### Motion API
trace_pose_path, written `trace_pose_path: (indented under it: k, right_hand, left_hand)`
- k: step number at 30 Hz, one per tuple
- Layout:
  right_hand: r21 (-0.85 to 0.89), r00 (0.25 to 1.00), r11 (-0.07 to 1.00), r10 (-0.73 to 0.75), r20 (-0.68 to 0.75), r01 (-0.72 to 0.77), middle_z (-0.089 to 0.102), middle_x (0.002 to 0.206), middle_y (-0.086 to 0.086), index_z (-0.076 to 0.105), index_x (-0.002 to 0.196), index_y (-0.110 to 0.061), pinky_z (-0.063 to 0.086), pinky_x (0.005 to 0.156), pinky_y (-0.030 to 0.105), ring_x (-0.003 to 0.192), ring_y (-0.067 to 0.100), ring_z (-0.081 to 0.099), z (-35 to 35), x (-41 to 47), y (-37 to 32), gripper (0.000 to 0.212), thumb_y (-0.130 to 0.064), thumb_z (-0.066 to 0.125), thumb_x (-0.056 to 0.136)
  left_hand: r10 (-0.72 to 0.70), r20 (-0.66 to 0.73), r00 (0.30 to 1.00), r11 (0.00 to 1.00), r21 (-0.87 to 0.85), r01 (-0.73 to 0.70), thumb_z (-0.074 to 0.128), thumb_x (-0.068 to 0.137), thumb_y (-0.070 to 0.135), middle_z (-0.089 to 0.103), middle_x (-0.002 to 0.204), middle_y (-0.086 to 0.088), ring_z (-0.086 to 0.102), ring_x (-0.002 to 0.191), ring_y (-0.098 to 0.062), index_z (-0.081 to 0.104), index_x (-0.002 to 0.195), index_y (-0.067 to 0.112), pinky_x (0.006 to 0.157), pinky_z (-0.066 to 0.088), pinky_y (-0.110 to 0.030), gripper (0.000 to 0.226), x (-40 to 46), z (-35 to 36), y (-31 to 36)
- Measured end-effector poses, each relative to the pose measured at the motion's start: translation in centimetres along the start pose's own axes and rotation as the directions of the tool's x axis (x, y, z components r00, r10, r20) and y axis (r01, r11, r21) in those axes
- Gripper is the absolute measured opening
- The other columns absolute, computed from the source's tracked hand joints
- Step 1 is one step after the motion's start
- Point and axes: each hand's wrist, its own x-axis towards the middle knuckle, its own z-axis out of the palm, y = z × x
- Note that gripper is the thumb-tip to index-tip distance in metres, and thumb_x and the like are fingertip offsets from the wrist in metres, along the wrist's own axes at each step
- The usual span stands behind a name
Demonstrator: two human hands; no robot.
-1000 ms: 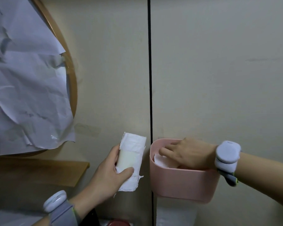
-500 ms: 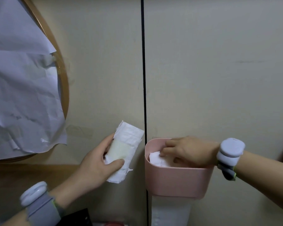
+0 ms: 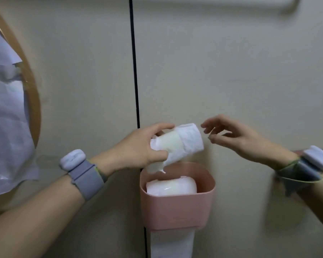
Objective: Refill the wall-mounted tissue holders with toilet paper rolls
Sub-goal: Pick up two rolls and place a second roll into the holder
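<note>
My left hand (image 3: 142, 148) reaches in from the left, grip clamped around a wrapped toilet paper roll (image 3: 177, 143) tilted just above the pink wall holder (image 3: 177, 211). My right hand (image 3: 233, 135) hovers beside it, fingers apart. 1 roll (image 3: 171, 187) already lies inside the holder.
</note>
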Motion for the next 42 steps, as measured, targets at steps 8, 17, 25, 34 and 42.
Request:
trace_pose_path:
  k: [8,17,25,34,42]
  right_hand:
    - [-0.265,0.936,0.964,0.093,0.338,-0.001,0.064,0.106,-0.01,0.054,0.108,-0.03,0.051,0.089,0.039,0.099,0.013,0.06,3.3,-1.0,-1.2,0.031,-0.025,0.073,0.083]
    - [-0.327,0.875,0.945,0.156,0.459,0.003,0.062,0.098,-0.015,0.053,0.107,-0.037,0.048,0.076,0.026,0.085,0.006,0.056,6.6,0.5,-0.6,0.037,-0.032,0.076,0.079]
    - [-0.271,0.788,0.963,0.162,0.594,0.007,0.068,0.096,-0.009,0.058,0.106,-0.025,0.049,0.076,0.023,0.08,0.005,0.058,7.2,0.2,1.0,0.021,-0.027,0.07,0.089]
    - [-0.305,0.78,0.948,0.125,0.613,0.088,0.071,0.098,0.001,0.073,0.104,-0.023,0.052,0.084,0.04,0.089,0.021,0.064,6.7,-0.5,1.0,0.029,-0.041,0.051,0.098]
    - [-0.326,0.895,0.945,0.113,0.431,0.038,0.07,0.105,-0.011,0.071,0.11,-0.025,0.051,0.087,0.027,0.095,0.009,0.064,6.7,-1.9,0.0,0.024,-0.038,0.054,0.098]
  left_hand:
    - [0.064,0.296,0.953,0.991,0.094,-0.096,0.071,0.074,0.026,0.063,0.118,0.02,0.058,0.109,-0.006,0.053,0.125,0.041,0.096,0.049,-0.035,0.056,0.6,3.9,-0.4]
    - [-0.011,0.429,0.903,0.989,0.135,-0.053,0.074,0.077,0.03,0.062,0.116,0.02,0.059,0.104,0.0,0.054,0.116,0.034,0.092,0.05,-0.025,0.044,-0.1,3.6,-2.6]
    - [-0.028,0.476,0.879,0.97,0.227,-0.092,0.071,0.081,0.019,0.063,0.084,0.019,0.061,0.076,0.0,0.068,0.101,0.03,0.066,0.046,-0.01,0.023,-0.2,4.6,-3.1]
    - [-0.074,0.488,0.87,0.98,0.196,-0.027,0.061,0.092,0.035,0.071,0.076,0.017,0.063,0.07,0.001,0.074,0.084,0.03,0.069,0.052,-0.023,0.016,-0.7,5.0,-2.8]
    - [0.033,0.284,0.958,0.98,0.181,-0.087,0.058,0.097,0.032,0.073,0.1,0.011,0.064,0.091,-0.005,0.074,0.106,0.024,0.085,0.05,-0.027,0.02,-3.4,4.1,-2.8]
